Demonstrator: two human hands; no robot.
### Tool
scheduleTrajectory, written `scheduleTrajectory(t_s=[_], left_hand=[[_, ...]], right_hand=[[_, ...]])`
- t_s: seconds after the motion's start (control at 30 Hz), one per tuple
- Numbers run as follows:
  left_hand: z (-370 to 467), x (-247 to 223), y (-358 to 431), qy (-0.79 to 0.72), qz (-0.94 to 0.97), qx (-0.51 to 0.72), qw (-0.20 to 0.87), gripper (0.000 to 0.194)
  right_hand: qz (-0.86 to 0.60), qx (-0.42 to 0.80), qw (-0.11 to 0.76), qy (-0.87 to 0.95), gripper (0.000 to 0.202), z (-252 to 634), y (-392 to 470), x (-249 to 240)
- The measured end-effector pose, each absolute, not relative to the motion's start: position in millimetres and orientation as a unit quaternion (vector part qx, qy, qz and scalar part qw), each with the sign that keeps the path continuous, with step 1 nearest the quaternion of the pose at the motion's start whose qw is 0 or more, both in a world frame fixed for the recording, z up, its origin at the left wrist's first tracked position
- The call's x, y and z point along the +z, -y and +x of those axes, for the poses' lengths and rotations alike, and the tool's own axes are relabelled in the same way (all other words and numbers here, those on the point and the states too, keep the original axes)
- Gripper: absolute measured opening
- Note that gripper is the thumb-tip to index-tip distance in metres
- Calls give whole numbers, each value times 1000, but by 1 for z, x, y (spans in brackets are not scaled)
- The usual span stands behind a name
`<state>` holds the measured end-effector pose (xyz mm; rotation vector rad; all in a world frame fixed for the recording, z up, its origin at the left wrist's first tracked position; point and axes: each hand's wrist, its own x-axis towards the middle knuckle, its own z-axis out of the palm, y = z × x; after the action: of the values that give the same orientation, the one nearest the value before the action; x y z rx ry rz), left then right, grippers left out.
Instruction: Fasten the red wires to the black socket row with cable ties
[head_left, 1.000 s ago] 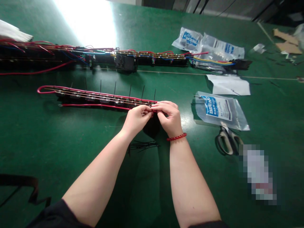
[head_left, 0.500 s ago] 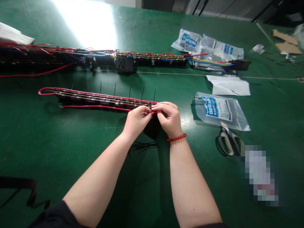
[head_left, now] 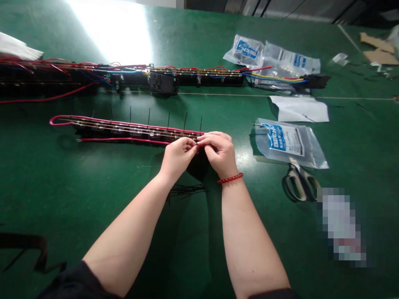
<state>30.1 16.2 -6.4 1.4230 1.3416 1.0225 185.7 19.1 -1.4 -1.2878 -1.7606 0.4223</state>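
A narrow black assembly (head_left: pixel 124 129) with brass-coloured rods and a looped red cable (head_left: pixel 60 120) lies on the green table. Several thin black ties stand up along its back edge. At its right end my left hand (head_left: pixel 181 155) and my right hand (head_left: pixel 220 151) meet, both pinched at the fingertips. What sits between the fingers is too small and covered to make out. A red bead bracelet circles my right wrist. Loose black ties (head_left: pixel 188 190) lie on the table just below my hands.
Behind runs a longer wired assembly (head_left: pixel 199 78). To the right are a labelled plastic bag (head_left: pixel 291 143), white paper (head_left: pixel 299 109), scissors (head_left: pixel 301 182) and a blurred-out object (head_left: pixel 341 224). More bags (head_left: pixel 289 62) lie at the back. A black strap (head_left: pixel 25 241) is at lower left.
Both hands stay pinched at the assembly's right end, with only a very slight shift. The whole view has moved a little; nothing is let go.
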Motion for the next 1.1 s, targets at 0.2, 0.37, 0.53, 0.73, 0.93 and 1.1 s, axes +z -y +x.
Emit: scheduleTrajectory(t_s=[0.2,0.37,0.53,0.73,0.93,1.1], left_hand=[[28,-5,-15,-558,622,411,363,4],[26,-4,-15,-576,667,384,275,4],[26,-4,-14,-576,682,372,254,7],[27,-3,-14,-574,688,367,250,8],[27,-4,-15,-569,699,361,241,11],[27,-4,-15,-560,706,363,236,12]], right_hand=[[-537,171,426,708,15,183,-18,3],[-532,170,430,709,12,184,-18,4],[-550,158,416,706,8,182,-18,4],[-552,146,410,711,5,181,-16,3],[-541,147,421,713,6,182,-15,3],[-549,144,428,704,7,181,-16,2]])
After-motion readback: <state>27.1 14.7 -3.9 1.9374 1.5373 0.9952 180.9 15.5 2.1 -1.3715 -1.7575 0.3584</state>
